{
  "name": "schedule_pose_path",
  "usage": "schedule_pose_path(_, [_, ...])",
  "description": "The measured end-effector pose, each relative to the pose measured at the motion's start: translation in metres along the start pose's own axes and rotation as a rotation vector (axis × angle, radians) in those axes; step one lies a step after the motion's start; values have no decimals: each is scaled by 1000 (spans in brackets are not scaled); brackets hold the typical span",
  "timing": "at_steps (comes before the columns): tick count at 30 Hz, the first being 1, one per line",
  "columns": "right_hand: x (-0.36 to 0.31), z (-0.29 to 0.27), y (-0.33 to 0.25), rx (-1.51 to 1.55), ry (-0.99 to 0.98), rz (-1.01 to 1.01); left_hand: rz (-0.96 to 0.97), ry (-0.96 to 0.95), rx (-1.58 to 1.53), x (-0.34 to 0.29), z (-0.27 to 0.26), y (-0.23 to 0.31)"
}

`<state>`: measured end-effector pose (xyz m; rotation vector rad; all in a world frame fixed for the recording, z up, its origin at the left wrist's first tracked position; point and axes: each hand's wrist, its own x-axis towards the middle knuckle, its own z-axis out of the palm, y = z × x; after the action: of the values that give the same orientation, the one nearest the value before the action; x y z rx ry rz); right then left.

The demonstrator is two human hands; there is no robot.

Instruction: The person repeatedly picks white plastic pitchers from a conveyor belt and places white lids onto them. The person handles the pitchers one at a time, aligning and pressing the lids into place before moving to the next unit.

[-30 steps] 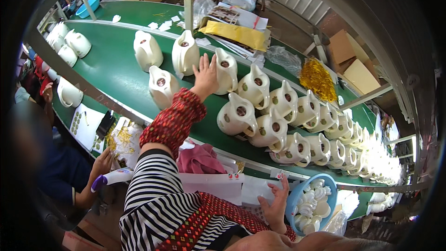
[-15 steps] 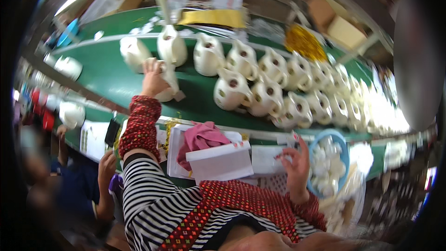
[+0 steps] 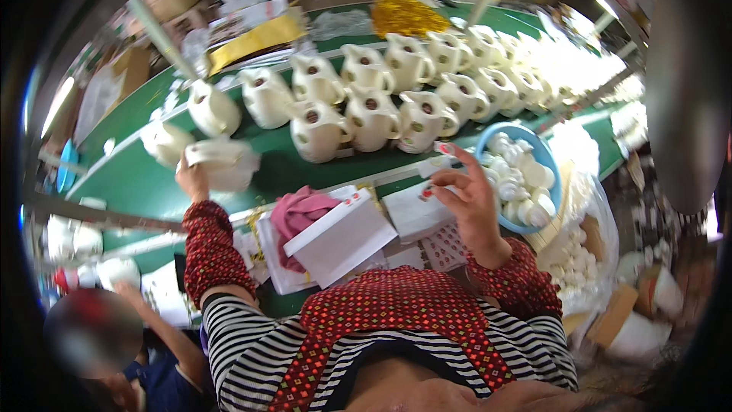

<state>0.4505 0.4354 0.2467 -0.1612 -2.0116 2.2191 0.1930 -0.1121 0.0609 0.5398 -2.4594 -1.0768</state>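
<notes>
A cream jug (image 3: pixel 229 166) lies tipped on its side just above the green belt. Closed around its left end is my left hand (image 3: pixel 192 177). My right hand (image 3: pixel 474 202) is raised over the front edge of the belt, fingers apart, with the index finger stretched out. A small red-and-white piece, like a sticker (image 3: pixel 444 149), shows at that fingertip. Another red spot is at a lower fingertip; I cannot tell whether it is a sticker. Two cream jugs (image 3: pixel 213 109) stand beyond my left hand.
Rows of cream jugs (image 3: pixel 319 131) stand on the green belt (image 3: pixel 267 164). In front lie a pink cloth (image 3: pixel 300 214), a white box (image 3: pixel 343 240) and a sticker sheet (image 3: pixel 444 248). A blue basin (image 3: pixel 558 175) holds white parts. A co-worker's arm (image 3: pixel 164 328) is at lower left.
My left hand has brought the jug nearer and tipped it from upright onto its side. My right hand stays raised with fingers apart. The view has turned rightward.
</notes>
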Motion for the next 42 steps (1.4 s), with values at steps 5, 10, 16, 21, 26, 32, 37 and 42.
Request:
schedule_pose_path(5, [-11, 12, -16, 36, -90, -32, 222, -128, -689, -35, -37, 70])
schedule_pose_path(10, [-21, 38, -41, 18, -341, -162, -143, -819, -1384, -101, -32, 103])
schedule_pose_path(16, [-41, 44, -44, -56, -537, -83, -220, -1081, -992, -237, -5, 210])
schedule_pose_path(21, [-57, 36, -26, -214, -609, 1, -375, -1167, -880, -275, 20, 218])
schedule_pose_path(26, [-70, 37, -25, -343, -661, -51, -350, -1202, -834, -280, 23, 218])
schedule_pose_path(32, [-77, 41, -20, -550, -674, -176, -292, -1177, -755, -280, 26, 215])
schedule_pose_path(37, [-74, 45, -6, -622, -570, -441, -291, -1165, -739, -282, 25, 213])
schedule_pose_path(42, [-55, 51, 10, -738, -444, -516, -240, -1157, -734, -271, 13, 214])
